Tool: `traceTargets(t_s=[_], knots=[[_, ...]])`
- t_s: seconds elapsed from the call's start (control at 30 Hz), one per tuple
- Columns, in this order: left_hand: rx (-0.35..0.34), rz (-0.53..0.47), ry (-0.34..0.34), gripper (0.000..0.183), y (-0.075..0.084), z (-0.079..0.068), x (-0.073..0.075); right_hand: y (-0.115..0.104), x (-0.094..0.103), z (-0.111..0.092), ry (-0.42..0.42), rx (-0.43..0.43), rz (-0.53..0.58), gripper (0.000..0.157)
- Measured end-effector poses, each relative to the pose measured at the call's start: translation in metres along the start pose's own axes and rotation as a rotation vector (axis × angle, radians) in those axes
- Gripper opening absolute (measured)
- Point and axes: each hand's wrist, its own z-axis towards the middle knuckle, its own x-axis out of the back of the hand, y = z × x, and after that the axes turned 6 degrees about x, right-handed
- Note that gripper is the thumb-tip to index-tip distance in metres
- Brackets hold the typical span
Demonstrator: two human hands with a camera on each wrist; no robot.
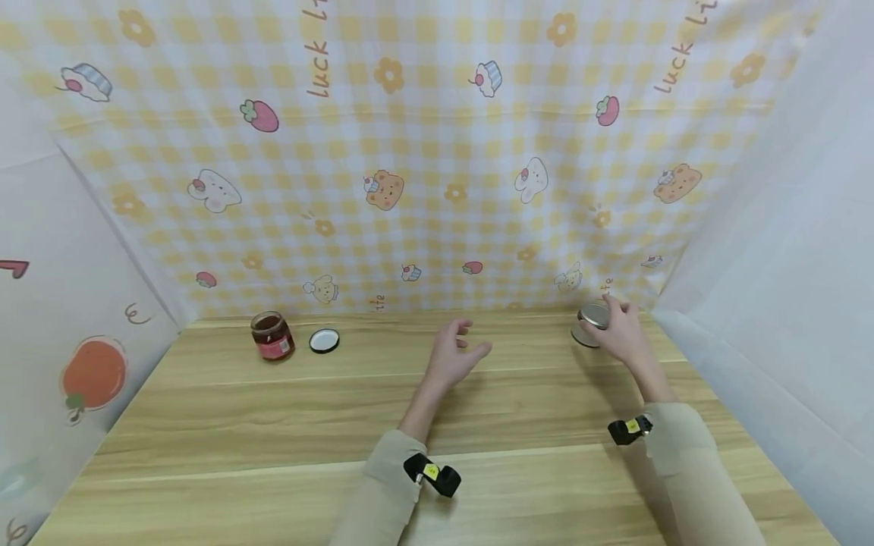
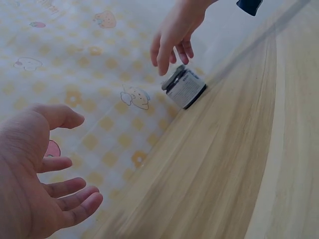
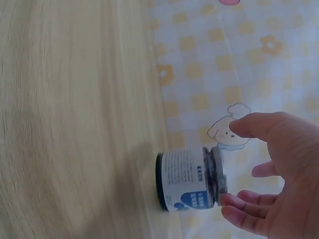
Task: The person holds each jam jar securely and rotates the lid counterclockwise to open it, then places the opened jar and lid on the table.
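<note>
A lidded glass jar (image 1: 586,334) with a white and blue label stands upright near the back right corner of the table. My right hand (image 1: 623,331) is over it, thumb and fingers spread. In the right wrist view the fingertips (image 3: 232,211) are right at the edge of its silver lid (image 3: 219,177), while the thumb is apart from it. Over the middle of the table, my left hand (image 1: 454,356) holds nothing, its fingers loosely bent and the thumb spread away. The left wrist view also shows the jar (image 2: 184,89) below my right hand.
At the back left, an uncovered jar (image 1: 273,345) with dark red contents and a pink label stands on the wooden table (image 1: 273,417). A lid (image 1: 324,340) lies beside it, white inside up. A yellow checked cloth (image 1: 437,136) hangs behind; pale sheets hang at both sides.
</note>
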Motion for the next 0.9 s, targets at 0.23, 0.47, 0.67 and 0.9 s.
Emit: traceTargets(t_s=[0.23, 0.47, 0.67, 0.9], knots=[[0.017, -0.029, -0.015, 0.055, -0.001, 0.001, -0.011, 0.01, 0.0, 0.005, -0.037, -0.049, -0.03, 0.088], [0.019, -0.023, -0.019, 0.054, -0.002, 0.003, -0.019, 0.016, -0.001, 0.01, -0.049, -0.078, -0.043, 0.085], [0.024, -0.03, -0.039, 0.055, -0.003, 0.006, -0.024, 0.019, -0.004, 0.016, -0.091, -0.092, -0.07, 0.087], [0.032, -0.015, -0.049, 0.056, -0.004, 0.008, -0.028, 0.023, -0.006, 0.02, -0.083, -0.089, -0.102, 0.088]])
